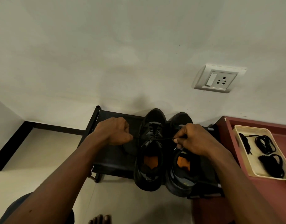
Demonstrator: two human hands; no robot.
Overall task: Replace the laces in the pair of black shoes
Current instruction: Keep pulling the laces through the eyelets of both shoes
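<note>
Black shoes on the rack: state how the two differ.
The left black shoe has a thin black lace pulled taut across it between left hand and right hand; the right black shoe has none showing. The right hand covers the right shoe's lacing area; the left shoe's shows. Both have orange insoles.

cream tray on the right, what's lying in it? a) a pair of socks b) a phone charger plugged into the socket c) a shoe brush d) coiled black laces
d: black laces lie coiled in bundles in the cream tray, while the left hand and right hand grip another lace stretched across one black shoe.
</note>
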